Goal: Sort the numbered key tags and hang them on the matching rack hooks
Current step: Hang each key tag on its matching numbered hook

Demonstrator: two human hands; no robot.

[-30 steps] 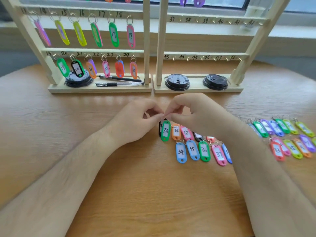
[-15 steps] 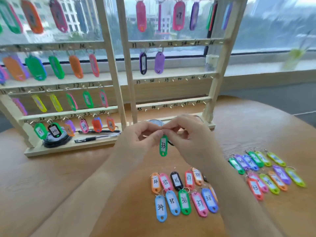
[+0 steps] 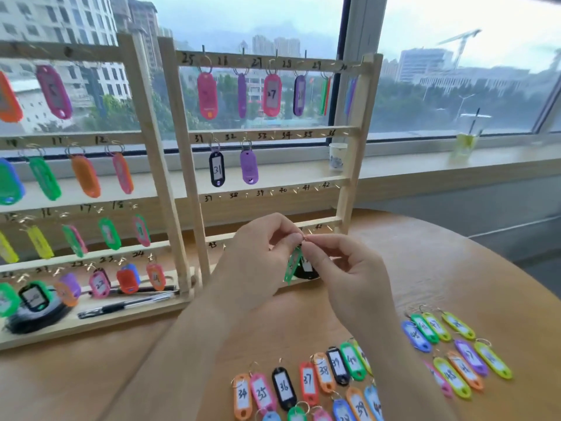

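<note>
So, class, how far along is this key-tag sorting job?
Done: the left rack looks filled; the right rack holds its top row, black tag 31 and a purple tag. In hand: the left hand and right hand pinch the ring of a green tag. Left: hooks 33 onward are bare; tags 34 to 39 and another cluster lie on the table.

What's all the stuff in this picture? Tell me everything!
Table: one, brown wood.
Left rack: one, pale wood, on table.
Right rack: one, pale wood, beside it.
Hung tags: many, mixed colours, on both racks.
Loose tags: many, mixed colours, lying on table.
Green tag: one, green, held above table.
Pens: two, dark, left rack's base.
Black lid: one, black, left rack's base.
Paper cup: one, white, windowsill.
Drink glass: one, greenish, windowsill.
Left hand: one, pinching green tag.
Right hand: one, pinching it too.
</note>
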